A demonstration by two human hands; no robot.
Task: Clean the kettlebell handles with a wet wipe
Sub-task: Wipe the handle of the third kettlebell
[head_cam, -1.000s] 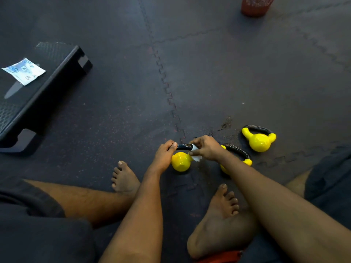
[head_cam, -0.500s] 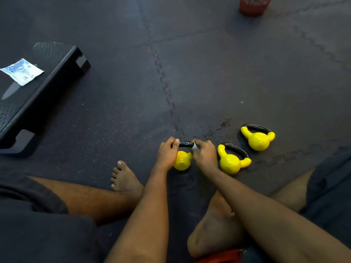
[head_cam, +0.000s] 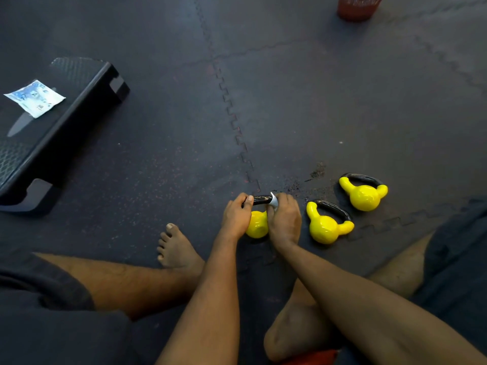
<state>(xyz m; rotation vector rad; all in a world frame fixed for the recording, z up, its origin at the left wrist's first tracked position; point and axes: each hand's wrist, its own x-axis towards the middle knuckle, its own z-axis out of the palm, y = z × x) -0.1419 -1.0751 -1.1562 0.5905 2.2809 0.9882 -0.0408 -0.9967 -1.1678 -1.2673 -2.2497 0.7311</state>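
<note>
Three small yellow kettlebells with black handles stand on the dark floor mat. My left hand (head_cam: 236,216) grips the left end of the nearest kettlebell's black handle (head_cam: 261,199); its yellow body (head_cam: 257,225) shows between my hands. My right hand (head_cam: 284,219) is closed around a white wet wipe (head_cam: 273,200) pressed on the right end of that handle. A second kettlebell (head_cam: 326,227) stands just right of my right hand. The third kettlebell (head_cam: 365,194) is farther right and back.
A black step platform (head_cam: 68,114) lies at the left, with a blue-and-white wipe packet (head_cam: 34,98) on top. A red mesh bin (head_cam: 357,6) stands at the far top right. My bare feet and legs rest on the interlocking floor mat (head_cam: 290,101) close to the kettlebells.
My right hand has slid with the wipe from over the middle of the handle to its right end, uncovering the second kettlebell. My left hand kept its grip.
</note>
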